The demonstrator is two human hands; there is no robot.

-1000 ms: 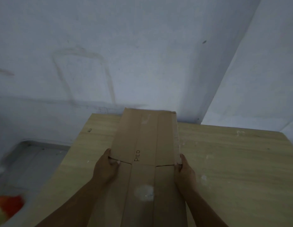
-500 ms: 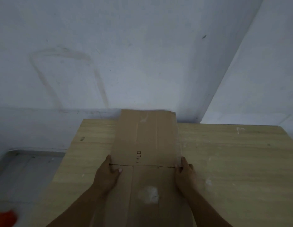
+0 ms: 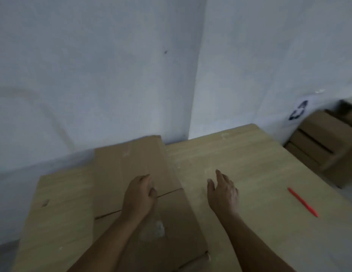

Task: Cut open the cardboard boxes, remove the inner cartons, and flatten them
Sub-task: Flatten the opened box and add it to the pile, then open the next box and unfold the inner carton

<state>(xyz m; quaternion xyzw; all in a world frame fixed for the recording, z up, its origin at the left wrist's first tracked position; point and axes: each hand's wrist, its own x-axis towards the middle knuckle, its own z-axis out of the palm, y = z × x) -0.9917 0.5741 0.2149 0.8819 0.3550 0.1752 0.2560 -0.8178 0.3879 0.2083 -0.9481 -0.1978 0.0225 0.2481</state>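
Cardboard sheet (image 3: 131,173) lies flat toward the table (image 3: 249,163) far-left corner; left hand (image 3: 139,195) rests on it, right hand (image 3: 223,193) hovers spread, holding nothing

no readable text; recycling symbol (image 3: 298,110) on wall.

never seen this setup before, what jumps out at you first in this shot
The flattened cardboard lying on the wooden table, with the left hand resting on it. The right hand hovers open over bare wood beside it. A red pen lies at the table's right, and stacked cardboard boxes sit beyond that edge.
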